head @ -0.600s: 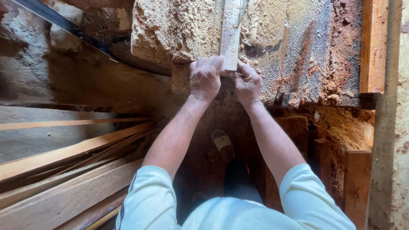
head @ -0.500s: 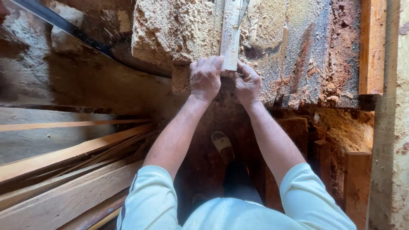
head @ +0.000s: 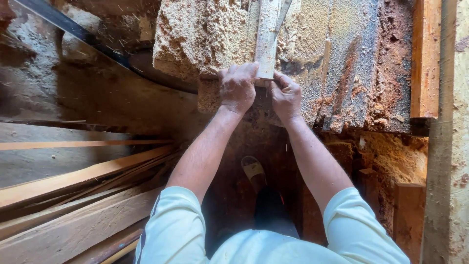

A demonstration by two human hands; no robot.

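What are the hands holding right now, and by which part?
Both the left hand and right hand grip the near end of a pale wooden strip lying on the sawdust-covered table.

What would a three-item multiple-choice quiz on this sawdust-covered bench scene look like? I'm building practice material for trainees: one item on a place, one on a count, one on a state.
1. Where do the spare planks lie?
A. At lower left
B. On the bench top
C. At upper right

2. How many hands are on the near end of the wooden strip?
A. None
B. One
C. Two

3. In what state is the bench top?
A. Swept clean
B. Coated with sawdust
C. Flooded with water

Answers:
1. A, the long pale planks are stacked slantwise at lower left, below the bench.
2. C, the left hand and the right hand both close on the strip's near end at the bench edge.
3. B, pale and reddish sawdust covers nearly all of the surface around the strip.
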